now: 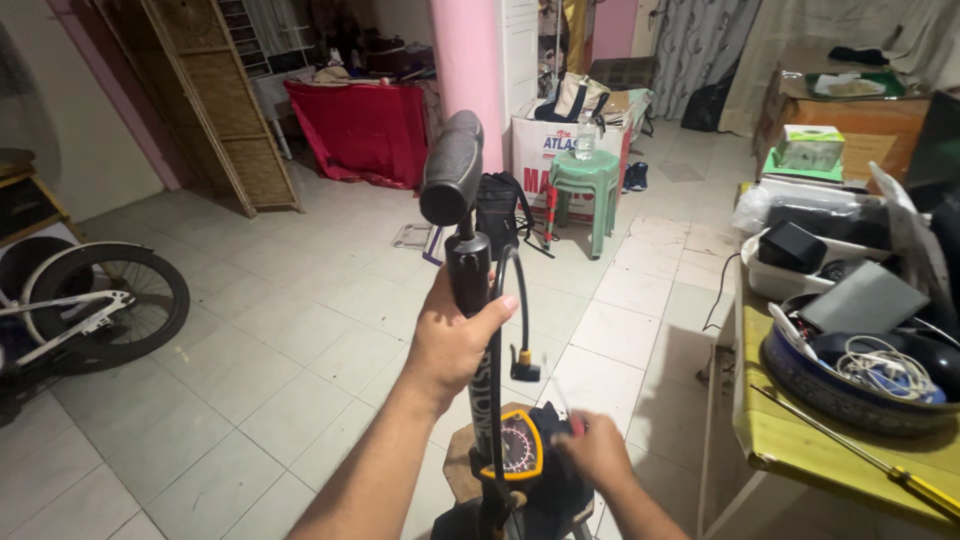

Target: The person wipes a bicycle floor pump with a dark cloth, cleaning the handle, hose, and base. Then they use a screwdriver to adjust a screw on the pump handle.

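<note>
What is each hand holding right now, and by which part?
The left hand grips the floor pump around its upright barrel, below the handle. The right hand is blurred beside the gauge; its hold cannot be told.

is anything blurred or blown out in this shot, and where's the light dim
Head view: the right hand near the pump gauge is smeared by motion blur, while the left hand gripping the floor pump stays sharp; the pale floor tiles carry a soft sheen but no harsh glare; the back of the room is dimmer, and edges bow slightly from the wide lens.
</note>
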